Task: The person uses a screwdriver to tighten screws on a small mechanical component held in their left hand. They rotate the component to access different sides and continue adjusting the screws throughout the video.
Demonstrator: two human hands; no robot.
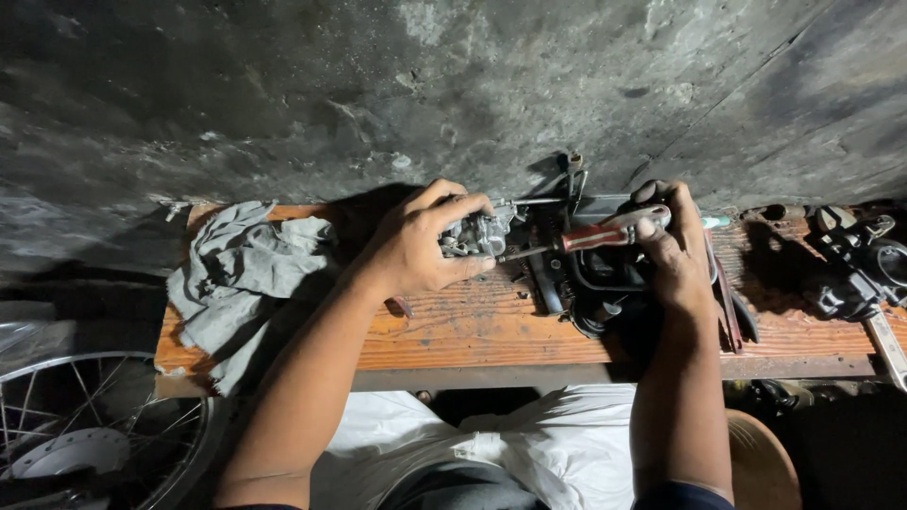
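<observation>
My left hand (420, 247) is closed around a small grey metal engine part (480, 236), holding it just above the wooden bench (491, 331). My right hand (673, 247) grips a screwdriver (590, 236) with a red and grey handle. Its dark shaft points left and its tip meets the metal part beside my left fingers. Both forearms reach in from the bottom of the view.
A crumpled grey rag (241, 283) lies on the bench's left end. Dark engine parts and rubber rings (586, 283) sit under my right hand, more black parts (860, 269) at the far right. A spoked wheel (85, 434) is at lower left. A stained concrete wall (453, 85) rises behind.
</observation>
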